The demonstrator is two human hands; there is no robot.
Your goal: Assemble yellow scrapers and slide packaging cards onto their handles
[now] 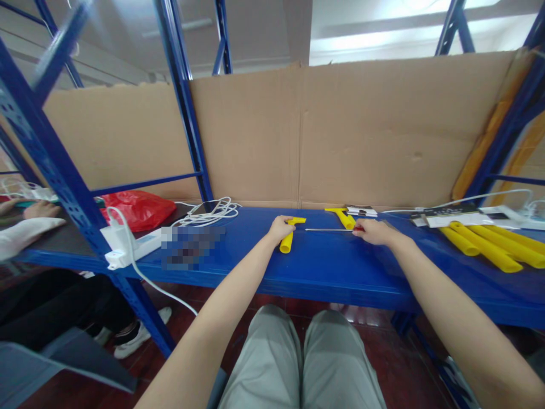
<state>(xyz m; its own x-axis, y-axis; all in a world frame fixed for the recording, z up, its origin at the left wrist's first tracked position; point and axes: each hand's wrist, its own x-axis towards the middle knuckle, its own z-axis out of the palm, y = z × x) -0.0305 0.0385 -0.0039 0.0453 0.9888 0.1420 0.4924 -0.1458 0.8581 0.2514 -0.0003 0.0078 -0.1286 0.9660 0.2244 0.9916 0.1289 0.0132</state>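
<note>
My left hand (281, 228) is closed around a yellow tool with a tube-like handle (286, 243), whose flat yellow head pokes out past the fingers to the right. In my right hand (374, 232) is a screwdriver (330, 229) with a red and dark handle. Its thin metal shaft lies level and points left toward the yellow tool, with a small gap between tip and tool. Just behind the shaft, a second yellow tool with a flat head (342, 217) rests on the blue tabletop (315, 261).
Several yellow tubes (489, 247) lie at the right beside black-and-white packets (455, 217). A small stack of cards (361, 211) sits at the back. On the left are a white power strip (147, 243), coiled white cable (213, 213) and red bag (138, 209). Another person's sleeve (25, 234) shows far left.
</note>
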